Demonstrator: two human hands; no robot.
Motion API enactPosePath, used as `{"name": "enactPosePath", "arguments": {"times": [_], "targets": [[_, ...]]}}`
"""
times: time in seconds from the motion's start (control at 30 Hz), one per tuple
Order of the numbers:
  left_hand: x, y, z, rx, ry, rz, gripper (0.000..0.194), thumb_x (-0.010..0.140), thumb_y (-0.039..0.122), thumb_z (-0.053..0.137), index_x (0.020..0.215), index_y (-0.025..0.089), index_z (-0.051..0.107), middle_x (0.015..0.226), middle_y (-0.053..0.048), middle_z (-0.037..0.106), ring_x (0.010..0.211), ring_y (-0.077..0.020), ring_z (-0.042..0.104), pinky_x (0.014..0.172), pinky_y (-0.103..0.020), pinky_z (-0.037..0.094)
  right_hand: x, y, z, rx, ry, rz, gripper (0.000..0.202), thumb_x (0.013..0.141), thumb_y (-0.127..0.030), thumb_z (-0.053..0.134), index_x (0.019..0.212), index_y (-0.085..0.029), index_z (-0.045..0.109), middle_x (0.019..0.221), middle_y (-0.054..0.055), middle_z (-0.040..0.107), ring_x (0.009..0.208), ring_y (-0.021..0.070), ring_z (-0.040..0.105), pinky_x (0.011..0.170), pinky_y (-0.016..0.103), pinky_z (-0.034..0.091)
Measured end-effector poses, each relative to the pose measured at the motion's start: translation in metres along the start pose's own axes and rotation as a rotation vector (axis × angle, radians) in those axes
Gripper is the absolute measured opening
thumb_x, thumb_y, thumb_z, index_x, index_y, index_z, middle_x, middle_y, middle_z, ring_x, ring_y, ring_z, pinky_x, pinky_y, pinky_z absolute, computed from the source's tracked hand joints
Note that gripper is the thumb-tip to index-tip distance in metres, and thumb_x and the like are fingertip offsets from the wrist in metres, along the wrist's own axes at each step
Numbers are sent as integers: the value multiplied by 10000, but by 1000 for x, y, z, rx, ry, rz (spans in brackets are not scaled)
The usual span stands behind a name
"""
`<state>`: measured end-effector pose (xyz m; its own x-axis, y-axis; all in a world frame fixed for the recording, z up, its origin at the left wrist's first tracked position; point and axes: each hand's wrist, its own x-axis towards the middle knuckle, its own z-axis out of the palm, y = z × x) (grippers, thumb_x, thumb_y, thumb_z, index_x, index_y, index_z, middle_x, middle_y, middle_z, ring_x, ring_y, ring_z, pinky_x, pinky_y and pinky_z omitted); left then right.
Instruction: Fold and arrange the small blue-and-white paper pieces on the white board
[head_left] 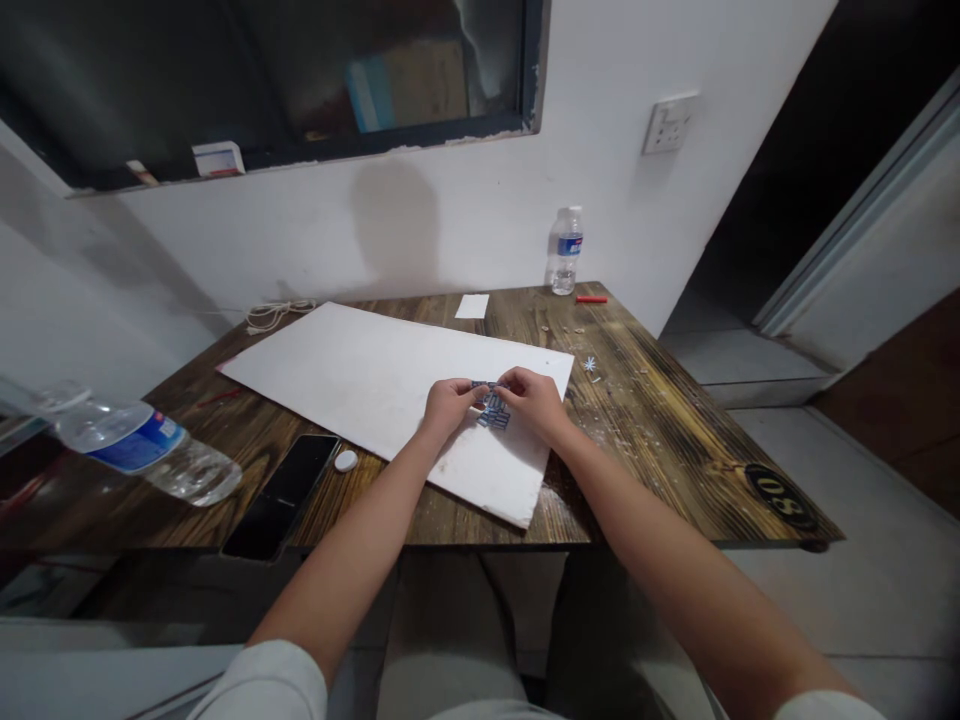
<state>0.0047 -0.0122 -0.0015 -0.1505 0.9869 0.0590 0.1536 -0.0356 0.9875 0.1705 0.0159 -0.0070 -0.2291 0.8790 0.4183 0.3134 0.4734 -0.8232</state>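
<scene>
Both of my hands meet over the right part of a white board that lies on the wooden table. Between them is a small dark blue piece with a pale grid pattern, partly covered by fingers. My left hand pinches its left upper edge with thumb and fingers. My right hand grips its upper right side, fingers curled. The lower part of the patterned piece hangs or rests just above the board; which one I cannot tell.
A large bottle lies at the left, near a black phone and a white cap. Toward the wall are a cable, a white card, an upright bottle and a red stick. Small scraps dot the right side.
</scene>
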Motion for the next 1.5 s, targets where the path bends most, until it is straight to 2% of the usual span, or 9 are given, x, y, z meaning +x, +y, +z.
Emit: {"name": "enactPosePath", "arguments": {"times": [0.17, 0.4, 0.57, 0.8, 1.0, 1.13, 1.33, 1.4, 1.5], "targets": [[-1, 5, -1, 46, -49, 6, 387, 573, 493, 818, 657, 127, 727, 589, -57, 668, 542, -148, 590, 472, -239, 405, 1, 0, 0, 48, -30, -5, 78, 734, -278, 656, 752, -204, 675, 667, -3, 664, 609, 144, 559, 597, 259, 417], [2, -6, 1, -80, -146, 9, 402, 668, 495, 758, 820, 123, 747, 681, -67, 695, 578, -137, 606, 473, -214, 381, 2, 0, -2, 43, 47, 7, 84, 739, -272, 630, 745, -196, 667, 662, 3, 648, 608, 146, 541, 602, 265, 398], [0, -3, 3, -33, -104, 14, 340, 687, 432, 753, 804, 114, 742, 670, -76, 696, 550, -129, 577, 466, -223, 367, 3, 1, -2, 28, 57, 14, 96, 736, -285, 626, 745, -198, 666, 672, 5, 652, 616, 152, 540, 613, 271, 399], [-1, 7, 3, -7, -61, 2, 243, 669, 346, 763, 730, 114, 720, 650, -67, 686, 592, -166, 628, 482, -234, 391, 2, 1, -2, 0, 55, 31, 88, 749, -268, 634, 767, -190, 672, 689, 10, 658, 631, 156, 556, 626, 272, 408], [0, 4, 2, 6, -38, 21, 225, 665, 332, 771, 695, 120, 702, 623, -45, 672, 580, -152, 631, 485, -218, 389, 2, 2, -2, 9, 58, 40, 89, 752, -264, 642, 771, -185, 677, 697, 6, 661, 623, 139, 543, 634, 260, 408], [1, -1, 3, -78, -85, -33, 244, 711, 355, 742, 772, 121, 709, 638, -58, 682, 560, -135, 613, 457, -199, 367, 3, 3, -2, 4, 57, 4, 116, 744, -300, 666, 718, -187, 681, 694, 8, 647, 632, 137, 532, 636, 261, 403], [0, -6, 2, -93, -200, -6, 282, 684, 325, 772, 878, 126, 726, 747, -76, 718, 628, -142, 634, 556, -240, 475, 2, 5, -3, 91, 36, 78, 257, 729, -436, 699, 704, -181, 696, 595, -5, 615, 575, 130, 502, 568, 253, 371], [1, -7, 2, -77, -198, 5, 284, 659, 307, 784, 872, 126, 731, 755, -68, 721, 643, -148, 639, 590, -256, 493, 2, 4, -2, 129, 12, 91, 277, 720, -455, 706, 710, -178, 705, 619, 3, 646, 585, 133, 523, 575, 253, 382], [3, -8, 2, -60, -125, 11, 235, 644, 288, 767, 807, 122, 735, 694, -54, 708, 619, -150, 636, 591, -257, 488, 2, 4, -2, 166, -57, 87, 257, 749, -434, 684, 773, -183, 734, 692, 18, 690, 628, 144, 562, 599, 256, 402]]}}
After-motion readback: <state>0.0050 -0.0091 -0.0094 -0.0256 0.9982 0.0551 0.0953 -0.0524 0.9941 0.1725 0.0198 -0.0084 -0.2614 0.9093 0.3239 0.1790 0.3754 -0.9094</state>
